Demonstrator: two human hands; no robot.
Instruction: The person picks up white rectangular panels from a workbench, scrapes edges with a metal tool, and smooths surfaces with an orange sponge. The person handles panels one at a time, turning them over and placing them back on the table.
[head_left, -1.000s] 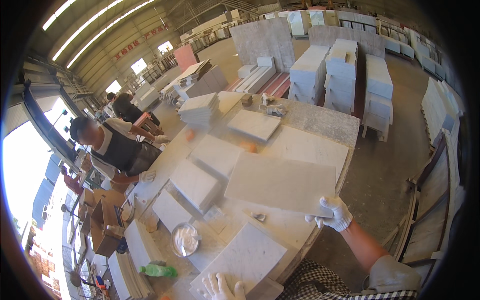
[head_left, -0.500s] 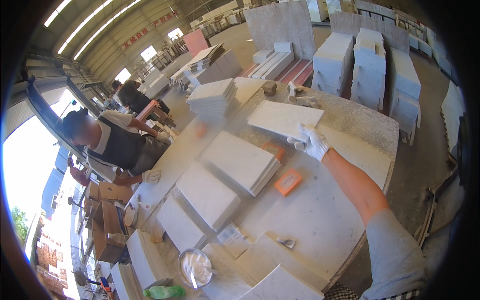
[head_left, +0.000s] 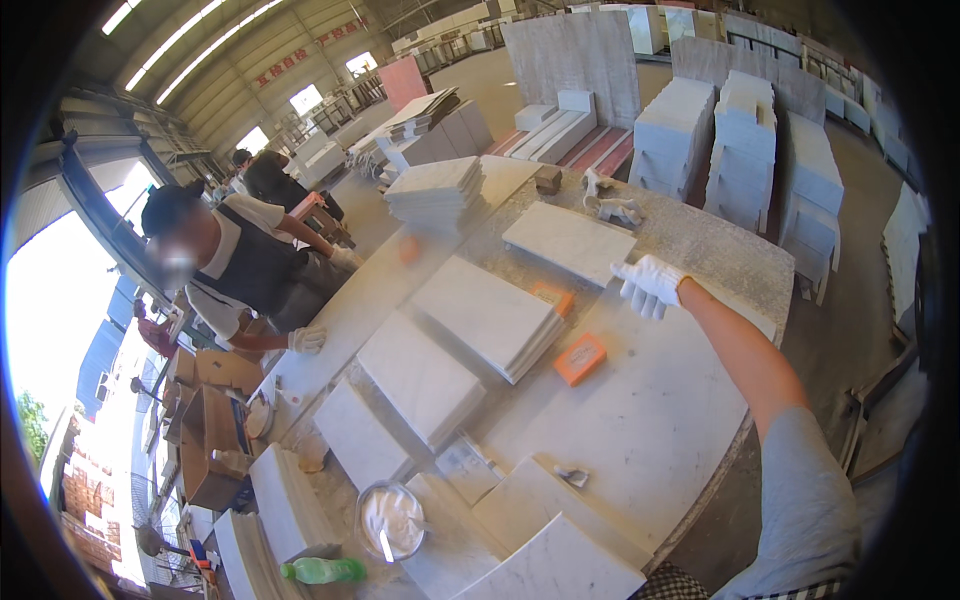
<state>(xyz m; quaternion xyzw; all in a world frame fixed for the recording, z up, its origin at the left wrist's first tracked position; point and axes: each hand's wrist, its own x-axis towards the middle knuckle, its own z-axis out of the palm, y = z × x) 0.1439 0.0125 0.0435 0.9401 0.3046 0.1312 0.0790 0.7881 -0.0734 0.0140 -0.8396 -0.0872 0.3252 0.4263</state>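
Observation:
My right hand [head_left: 653, 287], in a white glove, hovers at the near right corner of a white marble tile [head_left: 568, 243]. Its thumb points left, apart from the loosely bent fingers, and I see nothing held in it. The tile lies flat near the table's far end. Out of the picture is my left hand. Closest to the hand on the near side are an orange block [head_left: 580, 358] and a second orange block [head_left: 551, 297], partly covered by a stack of marble tiles [head_left: 490, 315].
More tiles [head_left: 420, 375] line the table's left side. A bowl of white paste [head_left: 392, 520] and a green bottle [head_left: 323, 570] stand near the front. Across the table a co-worker [head_left: 255, 250] leans with gloved hands on the edge. Crumpled gloves [head_left: 612, 205] lie at the far end.
My right hand has drawn back to the right from the tile's corner, and its fingers now point downward. The co-worker has leaned in slightly. The view has shifted a little.

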